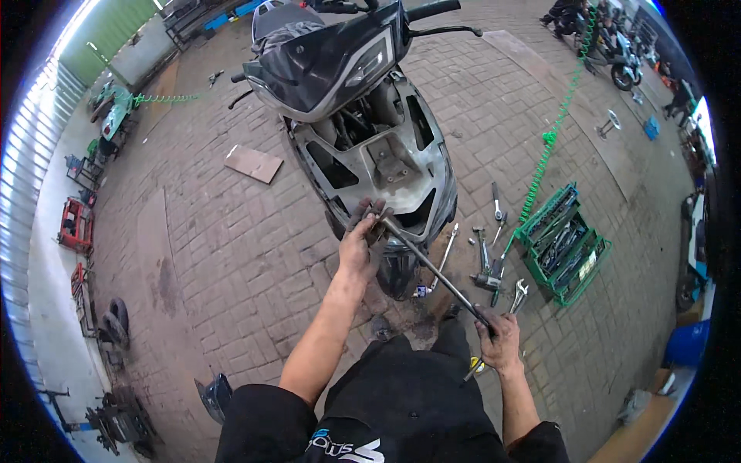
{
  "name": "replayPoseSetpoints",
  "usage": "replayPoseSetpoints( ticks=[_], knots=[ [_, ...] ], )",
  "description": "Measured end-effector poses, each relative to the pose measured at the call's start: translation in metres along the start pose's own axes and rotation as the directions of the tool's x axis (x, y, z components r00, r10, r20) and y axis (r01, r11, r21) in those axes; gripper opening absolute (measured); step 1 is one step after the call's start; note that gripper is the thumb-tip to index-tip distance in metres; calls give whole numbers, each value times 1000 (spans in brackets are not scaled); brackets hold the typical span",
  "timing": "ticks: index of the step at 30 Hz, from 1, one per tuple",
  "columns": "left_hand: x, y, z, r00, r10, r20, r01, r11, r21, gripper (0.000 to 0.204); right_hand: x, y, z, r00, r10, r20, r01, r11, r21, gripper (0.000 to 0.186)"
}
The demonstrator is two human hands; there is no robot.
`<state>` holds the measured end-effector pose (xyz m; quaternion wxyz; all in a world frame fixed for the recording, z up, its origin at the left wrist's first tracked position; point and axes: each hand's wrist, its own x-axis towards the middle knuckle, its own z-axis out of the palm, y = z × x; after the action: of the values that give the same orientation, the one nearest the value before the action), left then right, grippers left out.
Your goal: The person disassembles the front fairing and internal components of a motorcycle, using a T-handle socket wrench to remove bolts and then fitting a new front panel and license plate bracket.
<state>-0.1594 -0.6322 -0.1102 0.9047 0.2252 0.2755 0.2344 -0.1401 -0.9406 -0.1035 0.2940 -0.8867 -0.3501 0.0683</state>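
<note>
A long metal bar [432, 268] slants across in front of me, dark at its near end. My left hand [366, 231] is closed round its far end, close to the scooter's front, and my fingers partly hide that end. My right hand [500, 339] grips the dark near end. A shiny open-jawed wrench [519, 295] shows just beyond the right hand, and a thin metal shank comes out below it; whether the hand also holds this wrench I cannot tell. Facing me stands a dark scooter [324, 69], its grey front frame [392, 166] exposed without a cover.
Right of the scooter, a green cantilever toolbox [563, 245] stands unfolded, full of tools. A ratchet [495, 202], an impact tool [486, 279] and other tools lie on the paving. A coiled green air hose [549, 139] hangs at right. A flat board [253, 163] lies left.
</note>
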Motion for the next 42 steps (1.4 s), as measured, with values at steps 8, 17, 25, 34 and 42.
replayPoseSetpoints(
  ticks=[8, 17, 25, 34, 42],
  knots=[
    [-22, 45, -12, 979, 10, 205, -4, 1000, -29, 33, -14, -60, 6, 995, -58, -85, 49, 994, -97, 30],
    [11, 51, -15, 949, -128, 289, 46, 961, 274, 39, -7, -63, 11, 995, 43, -92, -46, 998, -36, 35],
    [109, 55, -5, 991, 115, 67, -132, 918, 374, 27, 57, -72, 78, 993, -115, 29, 98, 937, 336, 57],
    [193, 74, -21, 977, 142, 157, -207, 795, 570, 28, 136, -79, 169, 992, -20, -121, 95, 752, 653, 65],
    [237, 127, -41, 898, 87, 431, -350, 734, 582, 30, 193, -119, 230, 989, 11, -149, 110, 621, 776, 77]
  ],
)
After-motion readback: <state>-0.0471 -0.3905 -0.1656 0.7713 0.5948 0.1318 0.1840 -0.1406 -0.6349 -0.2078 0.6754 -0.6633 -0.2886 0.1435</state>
